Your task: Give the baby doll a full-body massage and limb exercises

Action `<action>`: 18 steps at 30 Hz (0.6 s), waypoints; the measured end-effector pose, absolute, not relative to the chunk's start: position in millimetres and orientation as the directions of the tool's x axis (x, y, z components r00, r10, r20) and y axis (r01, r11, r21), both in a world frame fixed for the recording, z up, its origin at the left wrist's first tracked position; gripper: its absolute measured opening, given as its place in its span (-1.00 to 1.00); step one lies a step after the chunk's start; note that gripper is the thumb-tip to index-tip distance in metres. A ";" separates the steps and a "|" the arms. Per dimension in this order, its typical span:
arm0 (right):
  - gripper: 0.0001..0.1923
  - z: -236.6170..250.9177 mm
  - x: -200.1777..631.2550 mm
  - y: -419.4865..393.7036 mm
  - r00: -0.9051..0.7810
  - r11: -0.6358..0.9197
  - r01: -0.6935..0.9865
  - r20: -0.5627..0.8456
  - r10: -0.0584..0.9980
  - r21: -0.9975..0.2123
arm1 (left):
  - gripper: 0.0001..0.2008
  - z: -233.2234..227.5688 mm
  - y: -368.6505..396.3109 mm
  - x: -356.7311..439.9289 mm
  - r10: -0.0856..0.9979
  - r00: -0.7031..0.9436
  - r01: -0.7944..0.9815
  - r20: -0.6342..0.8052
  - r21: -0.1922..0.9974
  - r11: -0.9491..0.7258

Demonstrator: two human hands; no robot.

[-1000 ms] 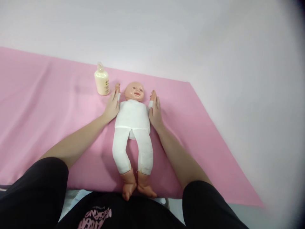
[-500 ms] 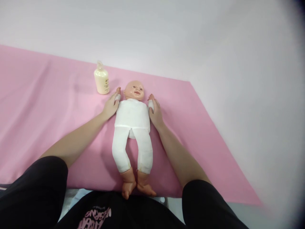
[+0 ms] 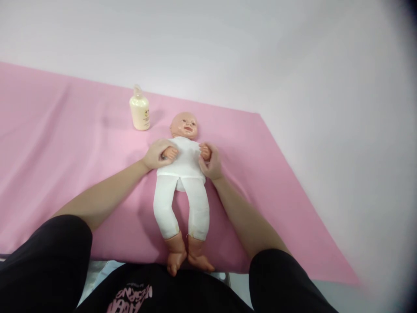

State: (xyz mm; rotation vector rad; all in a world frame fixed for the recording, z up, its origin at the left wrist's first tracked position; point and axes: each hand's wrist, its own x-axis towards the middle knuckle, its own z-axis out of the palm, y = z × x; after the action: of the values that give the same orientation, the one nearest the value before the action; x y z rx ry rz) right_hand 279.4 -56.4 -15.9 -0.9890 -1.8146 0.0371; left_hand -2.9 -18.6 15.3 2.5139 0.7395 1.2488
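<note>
A baby doll (image 3: 184,167) with a white cloth body lies on its back, head away from me and feet at the near edge. My left hand (image 3: 157,154) is closed around the doll's arm on the left, the small plastic hand showing past my thumb. On the other side, my right hand (image 3: 212,161) is wrapped round the doll's other arm, just below its plastic hand. Both doll hands are bent in over the chest. The doll's sleeves are mostly hidden by my fingers.
A pump bottle (image 3: 140,114) of pale yellow liquid stands beyond my left hand, left of the doll's head. Pink cloth (image 3: 81,143) covers the table, with folds at the left. A white wall (image 3: 208,52) rises behind and to the right.
Both doll arms have swung inward, from up beside the head to over the chest. My hands moved with them, toward me and slightly inward. The bottle stayed put.
</note>
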 end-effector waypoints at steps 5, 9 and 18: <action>-0.47 -11.0 279.3 -61.6 -0.242 0.721 0.597 0.778 0.580 -0.352 | -0.72 18.3 -20.0 -1.7 0.454 0.549 0.298 0.702 0.343 -0.891; -0.37 -10.4 277.7 -57.7 -0.148 0.630 0.631 0.728 0.670 -0.451 | -0.58 12.1 -15.1 1.0 0.567 0.437 0.386 0.698 0.424 -0.819; -0.32 -20.7 282.2 -35.5 -0.058 0.500 0.705 0.662 0.747 -0.503 | -0.28 -8.8 12.5 -1.6 0.717 0.251 0.433 0.650 0.587 -0.684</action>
State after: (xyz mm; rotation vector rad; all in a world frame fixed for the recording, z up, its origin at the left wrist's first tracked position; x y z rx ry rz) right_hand 282.2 -35.5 -20.7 -1.2235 -1.7805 0.0551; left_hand -1.6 12.5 -8.8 2.2385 1.0650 1.4044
